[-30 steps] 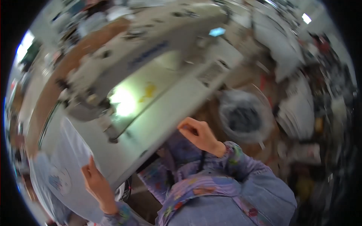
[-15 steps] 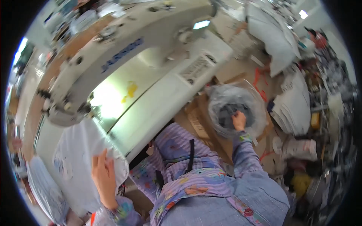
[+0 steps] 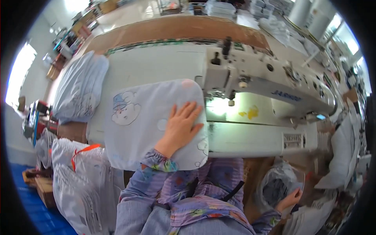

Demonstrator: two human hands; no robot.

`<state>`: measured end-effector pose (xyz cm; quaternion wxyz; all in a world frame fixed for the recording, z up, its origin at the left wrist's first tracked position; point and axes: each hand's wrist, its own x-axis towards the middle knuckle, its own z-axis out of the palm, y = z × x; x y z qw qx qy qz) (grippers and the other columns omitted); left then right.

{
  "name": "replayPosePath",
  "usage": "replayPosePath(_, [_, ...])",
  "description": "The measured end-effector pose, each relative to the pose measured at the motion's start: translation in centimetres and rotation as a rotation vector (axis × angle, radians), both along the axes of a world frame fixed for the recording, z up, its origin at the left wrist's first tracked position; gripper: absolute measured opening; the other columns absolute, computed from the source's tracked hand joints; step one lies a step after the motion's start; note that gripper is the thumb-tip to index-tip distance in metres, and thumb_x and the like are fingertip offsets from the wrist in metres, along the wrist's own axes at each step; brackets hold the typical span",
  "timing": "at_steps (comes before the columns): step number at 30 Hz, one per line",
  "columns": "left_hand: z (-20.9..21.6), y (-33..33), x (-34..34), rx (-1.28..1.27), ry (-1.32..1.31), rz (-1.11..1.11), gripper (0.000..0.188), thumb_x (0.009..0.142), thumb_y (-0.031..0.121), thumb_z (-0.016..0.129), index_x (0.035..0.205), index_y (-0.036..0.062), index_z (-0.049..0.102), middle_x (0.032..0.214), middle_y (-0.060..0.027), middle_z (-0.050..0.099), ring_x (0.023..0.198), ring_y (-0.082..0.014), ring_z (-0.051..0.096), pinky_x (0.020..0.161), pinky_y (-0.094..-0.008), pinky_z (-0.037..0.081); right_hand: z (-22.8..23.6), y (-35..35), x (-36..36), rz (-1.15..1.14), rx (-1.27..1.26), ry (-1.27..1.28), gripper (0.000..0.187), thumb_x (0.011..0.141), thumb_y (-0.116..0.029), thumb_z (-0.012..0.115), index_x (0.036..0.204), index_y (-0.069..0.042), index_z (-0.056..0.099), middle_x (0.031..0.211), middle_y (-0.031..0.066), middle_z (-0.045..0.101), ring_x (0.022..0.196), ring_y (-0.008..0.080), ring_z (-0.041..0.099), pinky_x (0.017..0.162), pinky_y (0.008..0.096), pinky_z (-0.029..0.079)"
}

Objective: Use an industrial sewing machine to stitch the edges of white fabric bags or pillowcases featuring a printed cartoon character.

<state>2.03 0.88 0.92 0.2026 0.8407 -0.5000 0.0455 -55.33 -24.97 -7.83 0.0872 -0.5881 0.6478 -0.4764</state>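
Note:
My left hand (image 3: pixel 178 127) lies flat, fingers spread, on a pale blue cloth panel (image 3: pixel 150 103) with rounded corners and a cartoon animal print. The panel rests on the sewing machine table, its right edge close beside the needle area of the sewing machine (image 3: pixel 270 78). Down at the right, my right hand (image 3: pixel 289 199) is at the right rim of a round bin lined with clear plastic (image 3: pixel 262 178). Its fingers are pinched together; whatever is between them is too small to make out. Dark grey pieces (image 3: pixel 275 190) lie inside the bin.
A stack of folded pale blue cloth (image 3: pixel 80 86) sits on the table's left end. White cloth pieces with an orange strip (image 3: pixel 84 150) hang at the lower left. Yellow scraps (image 3: pixel 250 112) lie under the machine arm. White sheets (image 3: pixel 313 217) are stacked beside the bin.
The view has swung left toward the table. My left hand, raised over the cloth before, now lies flat on it. My right hand has moved from inside the bin to its right rim.

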Motion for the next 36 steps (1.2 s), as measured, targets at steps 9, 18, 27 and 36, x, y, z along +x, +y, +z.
replayPosePath(9, [-0.5, -1.7, 1.4, -0.053, 0.052, -0.138, 0.057, 0.101, 0.033, 0.061, 0.152, 0.0096, 0.048, 0.157, -0.0110, 0.049, 0.148, -0.0327, 0.042, 0.123, -0.0577, 0.027, 7.7, 4.5, 22.1, 0.703, 0.176, -0.232, 0.009, 0.103, -0.014, 0.067, 0.100, -0.006, 0.066, 0.078, -0.0078, 0.049, 0.066, 0.0018, 0.040, 0.055, 0.0233, 0.031])
replayPosePath(18, [-0.1, -1.7, 2.2, -0.153, 0.110, -0.169, 0.035, 0.096, 0.016, 0.062, 0.129, 0.0057, 0.057, 0.142, -0.0154, 0.056, 0.138, -0.0352, 0.050, 0.123, -0.0573, 0.029, 10.5, 8.5, 41.3, 1.283, 0.519, -0.104, 0.012, 0.093, -0.010, 0.077, 0.090, -0.001, 0.071, 0.071, -0.0040, 0.063, 0.064, 0.0018, 0.051, 0.056, 0.0229, 0.040])
replayPosePath(27, [0.9, -1.6, 1.3, -0.370, 0.051, -0.191, 0.017, 0.088, 0.004, 0.065, 0.105, 0.0036, 0.061, 0.104, -0.0125, 0.066, 0.101, -0.0358, 0.065, 0.104, -0.0479, 0.050, 9.3, 8.4, 48.2, 1.389, 0.444, 0.209, 0.017, 0.088, -0.012, 0.078, 0.086, 0.002, 0.069, 0.071, 0.0126, 0.070, 0.063, 0.0183, 0.065, 0.060, 0.0341, 0.051])
replayPosePath(36, [0.1, -0.2, -0.3, -0.262, 0.132, -0.160, 0.023, 0.091, 0.012, 0.069, 0.113, 0.0065, 0.066, 0.121, -0.0081, 0.067, 0.118, -0.0292, 0.064, 0.113, -0.0487, 0.046, 10.3, 9.7, 41.7, 1.275, 0.648, -0.044, 0.012, 0.101, -0.009, 0.066, 0.105, 0.001, 0.063, 0.074, 0.0046, 0.068, 0.053, 0.0084, 0.057, 0.050, 0.0273, 0.045])
